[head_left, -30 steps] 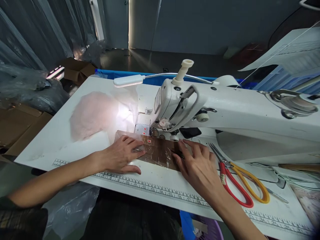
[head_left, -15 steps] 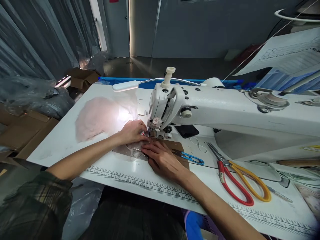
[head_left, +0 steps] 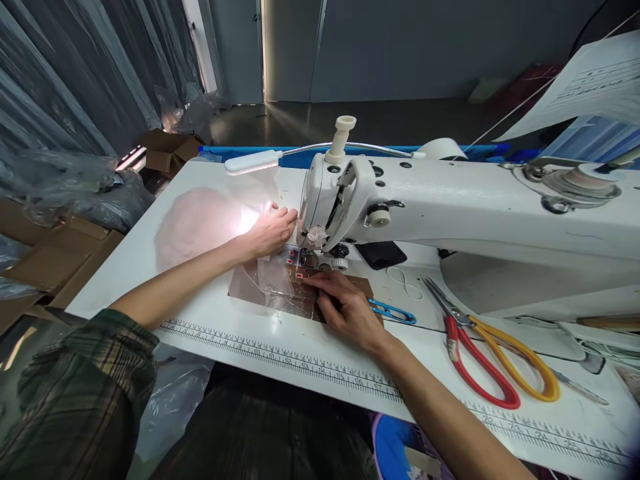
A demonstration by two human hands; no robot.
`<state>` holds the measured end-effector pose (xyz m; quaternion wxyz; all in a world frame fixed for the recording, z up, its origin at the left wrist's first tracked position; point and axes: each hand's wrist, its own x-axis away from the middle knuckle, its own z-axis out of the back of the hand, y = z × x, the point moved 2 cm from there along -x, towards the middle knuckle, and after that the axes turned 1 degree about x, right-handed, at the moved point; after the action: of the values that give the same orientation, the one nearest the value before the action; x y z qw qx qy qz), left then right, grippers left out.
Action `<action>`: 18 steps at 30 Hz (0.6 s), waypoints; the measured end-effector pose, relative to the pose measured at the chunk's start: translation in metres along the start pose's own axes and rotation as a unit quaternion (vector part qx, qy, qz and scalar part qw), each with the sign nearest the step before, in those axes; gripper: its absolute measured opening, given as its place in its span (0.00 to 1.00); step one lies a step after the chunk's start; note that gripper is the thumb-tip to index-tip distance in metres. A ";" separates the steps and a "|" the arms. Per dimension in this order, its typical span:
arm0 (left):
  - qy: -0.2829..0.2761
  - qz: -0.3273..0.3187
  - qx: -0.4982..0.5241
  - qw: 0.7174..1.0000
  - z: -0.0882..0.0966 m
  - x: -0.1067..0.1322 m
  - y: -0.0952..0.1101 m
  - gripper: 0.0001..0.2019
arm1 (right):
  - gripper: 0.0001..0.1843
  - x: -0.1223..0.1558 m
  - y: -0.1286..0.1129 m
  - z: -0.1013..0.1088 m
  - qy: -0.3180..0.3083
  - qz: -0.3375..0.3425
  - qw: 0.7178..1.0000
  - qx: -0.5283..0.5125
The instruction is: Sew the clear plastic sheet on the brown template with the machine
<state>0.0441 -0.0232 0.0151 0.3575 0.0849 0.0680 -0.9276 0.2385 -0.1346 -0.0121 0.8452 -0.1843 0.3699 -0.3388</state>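
Pink sheer fabric heaped at left; may drag and pucker if pulled unevenly. Left hand just beside the machine head, fingers curled; cannot tell whether they pinch cloth. Translucent piece lies on the brown sheet; could skew if the sheet shifts. Right hand: index finger on the sheet near the presser foot, a puncture risk should the needle run. Its hold on the blue snips, if any, is unclear. Count: fabric heap 1, hands 2, translucent piece 1, sheet 1, foot 1, snips 1, scissors 1 pair.
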 end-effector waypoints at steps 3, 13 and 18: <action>-0.015 0.062 -0.062 0.996 0.004 -0.001 -0.017 0.09 | 0.21 0.000 -0.011 -0.006 -0.073 0.060 0.994 0.056; 0.055 0.102 -0.009 0.993 0.027 0.057 0.022 0.13 | 0.19 0.004 -0.017 -0.010 -0.115 0.063 0.981 0.144; -0.020 0.056 0.043 0.997 0.011 0.075 0.059 0.20 | 0.18 0.002 -0.013 -0.006 -0.106 0.092 0.977 0.158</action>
<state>0.0283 -0.1174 0.0070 0.4064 0.0856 0.0164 -0.9095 0.2291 -0.1454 -0.0100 0.9257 -0.0486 0.2354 -0.2920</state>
